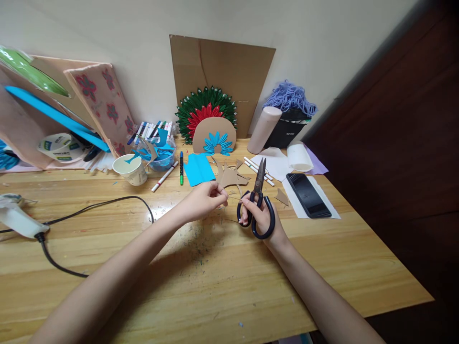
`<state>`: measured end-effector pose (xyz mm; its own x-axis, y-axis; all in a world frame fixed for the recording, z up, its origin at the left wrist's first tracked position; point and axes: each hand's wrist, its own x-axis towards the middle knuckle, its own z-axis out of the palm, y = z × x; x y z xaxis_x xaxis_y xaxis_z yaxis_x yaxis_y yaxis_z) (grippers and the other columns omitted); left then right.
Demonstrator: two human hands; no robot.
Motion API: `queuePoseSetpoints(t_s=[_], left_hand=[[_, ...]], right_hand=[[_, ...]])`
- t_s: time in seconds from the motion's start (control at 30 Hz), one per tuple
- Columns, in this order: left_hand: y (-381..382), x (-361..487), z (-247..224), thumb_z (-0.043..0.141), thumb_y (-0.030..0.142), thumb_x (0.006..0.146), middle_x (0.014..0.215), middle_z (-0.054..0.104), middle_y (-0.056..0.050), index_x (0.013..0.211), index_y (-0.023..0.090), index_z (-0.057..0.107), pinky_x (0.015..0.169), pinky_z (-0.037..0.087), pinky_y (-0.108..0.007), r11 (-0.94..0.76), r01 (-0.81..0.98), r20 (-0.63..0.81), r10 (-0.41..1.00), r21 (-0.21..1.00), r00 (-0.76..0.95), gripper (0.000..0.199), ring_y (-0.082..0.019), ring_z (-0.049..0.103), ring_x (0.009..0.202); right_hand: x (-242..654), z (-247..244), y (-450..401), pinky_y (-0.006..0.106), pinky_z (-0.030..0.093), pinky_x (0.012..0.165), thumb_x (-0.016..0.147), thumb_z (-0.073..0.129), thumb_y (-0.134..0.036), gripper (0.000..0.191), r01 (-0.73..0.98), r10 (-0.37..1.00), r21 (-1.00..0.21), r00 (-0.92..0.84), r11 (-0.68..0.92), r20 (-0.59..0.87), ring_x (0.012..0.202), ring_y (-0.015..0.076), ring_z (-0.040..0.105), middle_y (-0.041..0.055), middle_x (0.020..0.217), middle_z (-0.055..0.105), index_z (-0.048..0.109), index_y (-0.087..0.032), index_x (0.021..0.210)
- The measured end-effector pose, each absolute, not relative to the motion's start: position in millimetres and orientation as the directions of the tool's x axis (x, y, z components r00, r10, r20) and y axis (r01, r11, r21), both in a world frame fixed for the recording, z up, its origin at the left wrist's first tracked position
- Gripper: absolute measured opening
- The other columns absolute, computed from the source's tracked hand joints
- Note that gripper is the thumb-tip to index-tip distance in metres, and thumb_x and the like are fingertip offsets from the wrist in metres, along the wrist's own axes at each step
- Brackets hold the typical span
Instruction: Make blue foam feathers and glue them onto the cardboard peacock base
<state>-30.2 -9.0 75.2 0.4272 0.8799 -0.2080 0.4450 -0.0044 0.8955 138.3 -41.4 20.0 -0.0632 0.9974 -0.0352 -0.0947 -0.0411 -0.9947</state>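
Note:
My right hand (267, 220) is closed around the black handles of a pair of scissors (258, 179), whose blades point away from me and look nearly together. To its left my left hand (206, 198) hovers over the table with thumb and fingertips pinched; anything between them is too small to make out. Just beyond the left hand lies a blue sheet (200, 169). Brown cardboard scraps (231, 177) are spread beyond both hands. Behind them stands a rounded cardboard piece (215, 125) with blue petals (218, 142) in a half ring.
A large cardboard sheet (222, 62) leans on the wall behind a green and red petal fan (206, 107). Left are a paper cup (129, 171), a tub of blue scraps (161, 157) and a corded white tool (21, 217). A phone (308, 195) lies right.

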Motion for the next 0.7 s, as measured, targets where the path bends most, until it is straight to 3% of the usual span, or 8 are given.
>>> queuePoseSetpoints(t_s=[0.3,0.43,0.57,0.7], left_hand=[[-8,-31,71,0.049,0.027,0.072,0.071,0.062,-0.003,0.070,0.014,0.057,0.060,0.039,-0.024,-0.039,0.442,-0.181,0.878,0.896,0.444,0.015,-0.014,0.054,0.065],[-5,-31,67,0.052,0.026,0.069,0.070,0.062,-0.003,0.067,0.014,0.057,0.061,0.040,-0.024,-0.007,0.411,-0.155,0.920,0.912,0.360,0.013,-0.014,0.055,0.066],[-1,-33,67,0.053,0.024,0.067,0.069,0.061,-0.002,0.064,0.015,0.054,0.061,0.040,-0.024,0.025,0.329,-0.109,0.965,0.944,0.237,0.010,-0.013,0.054,0.065],[2,-37,74,0.053,0.024,0.068,0.065,0.059,-0.002,0.060,0.016,0.053,0.060,0.038,-0.024,0.079,0.296,-0.121,0.984,0.952,0.127,0.011,-0.013,0.052,0.064]], right_hand=[[138,20,-42,0.022,0.043,0.042,0.075,0.060,-0.041,0.025,-0.087,0.999,-0.996,-0.045,-0.026,-0.022,0.038,0.0094,0.048,-0.0063,0.044,0.050,0.052,-0.018,0.074],[138,20,-42,0.022,0.042,0.043,0.079,0.049,-0.054,0.037,-0.104,0.995,-0.991,-0.054,-0.087,-0.082,0.040,0.0106,0.049,-0.0037,0.045,0.052,0.054,-0.017,0.076],[135,20,-45,0.025,0.044,0.050,0.078,0.029,-0.071,0.059,-0.133,0.959,-0.968,-0.217,-0.214,-0.182,0.046,0.0137,0.055,0.0003,0.050,0.057,0.053,-0.017,0.079],[132,19,-56,0.025,0.042,0.051,0.075,0.020,-0.076,0.066,-0.066,0.879,-0.968,-0.437,-0.242,-0.190,0.047,0.0143,0.054,-0.0004,0.050,0.054,0.050,-0.017,0.081]])
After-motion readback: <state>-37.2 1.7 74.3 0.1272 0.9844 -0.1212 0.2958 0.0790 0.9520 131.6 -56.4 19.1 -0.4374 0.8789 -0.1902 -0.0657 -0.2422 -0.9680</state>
